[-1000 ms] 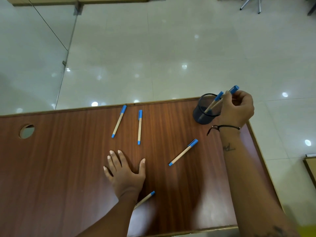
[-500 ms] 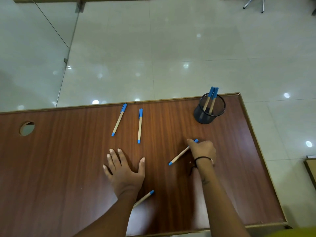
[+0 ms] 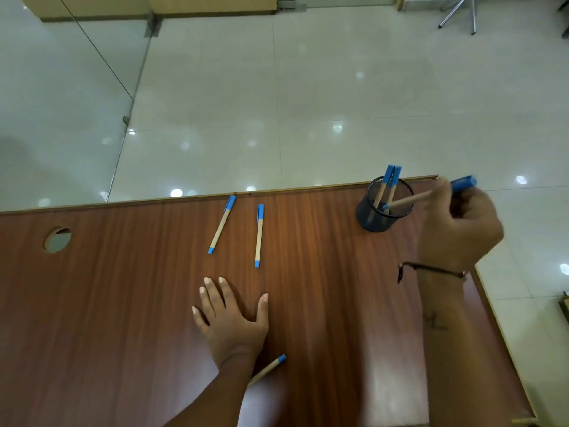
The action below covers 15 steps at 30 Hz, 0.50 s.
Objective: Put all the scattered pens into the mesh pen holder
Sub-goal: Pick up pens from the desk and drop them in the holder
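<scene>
A black mesh pen holder [image 3: 376, 221] stands near the far right corner of the wooden table [image 3: 123, 303], with two blue-capped pens [image 3: 388, 183] upright in it. My right hand [image 3: 458, 229] is shut on a third pen [image 3: 415, 198], held slanted with its tip inside the holder's mouth. Two pens lie side by side mid-table: one slanted [image 3: 221, 224], one nearly straight [image 3: 259, 235]. My left hand [image 3: 231, 318] rests flat on the table, fingers spread. Another pen [image 3: 269, 368] lies partly hidden under my left forearm.
A round cable hole [image 3: 57, 239] is cut in the table at the left. The table's far edge and right edge border a shiny tiled floor. A glass partition stands far left and chair legs [image 3: 462, 10] show at the top right.
My right hand dropped from the holder to the pen lying mid-table, picked it up and carried it back to the holder. The left hand has stayed flat.
</scene>
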Available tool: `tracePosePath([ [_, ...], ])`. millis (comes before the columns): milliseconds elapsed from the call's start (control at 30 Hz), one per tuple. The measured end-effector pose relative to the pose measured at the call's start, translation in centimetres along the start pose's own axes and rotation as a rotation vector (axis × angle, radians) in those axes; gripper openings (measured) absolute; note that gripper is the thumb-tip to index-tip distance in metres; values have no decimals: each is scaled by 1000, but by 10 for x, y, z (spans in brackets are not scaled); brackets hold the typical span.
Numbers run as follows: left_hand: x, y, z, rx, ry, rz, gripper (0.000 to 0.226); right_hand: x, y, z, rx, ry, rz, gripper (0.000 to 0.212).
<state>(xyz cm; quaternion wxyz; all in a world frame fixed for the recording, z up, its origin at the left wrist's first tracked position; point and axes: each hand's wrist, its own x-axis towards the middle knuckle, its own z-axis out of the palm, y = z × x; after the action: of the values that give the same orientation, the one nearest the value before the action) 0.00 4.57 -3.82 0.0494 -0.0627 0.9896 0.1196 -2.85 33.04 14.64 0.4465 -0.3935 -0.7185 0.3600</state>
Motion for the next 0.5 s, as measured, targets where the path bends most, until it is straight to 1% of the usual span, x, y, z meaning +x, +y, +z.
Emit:
tracePosePath([
  [33, 0, -1, 1, -3, 3, -2, 99, 10, 2, 5, -11, 5, -1, 24],
  [67, 0, -1, 1, -6, 8, -1, 99, 19, 3, 12, -41, -26, 3, 25],
  [233, 0, 0, 2, -12, 25, 0, 99, 42, 41, 46, -273, -244, 40, 27],
  [367, 0, -1, 0, 3, 16, 3, 98, 37, 66, 62, -340, -409, 69, 24],
  [433, 1, 0, -1, 3, 11, 0, 97, 32, 70, 63, -356, -395, 61, 25],
  [500, 1, 0, 0, 2, 13, 1, 97, 25, 64, 55, -330, -297, 43, 22],
])
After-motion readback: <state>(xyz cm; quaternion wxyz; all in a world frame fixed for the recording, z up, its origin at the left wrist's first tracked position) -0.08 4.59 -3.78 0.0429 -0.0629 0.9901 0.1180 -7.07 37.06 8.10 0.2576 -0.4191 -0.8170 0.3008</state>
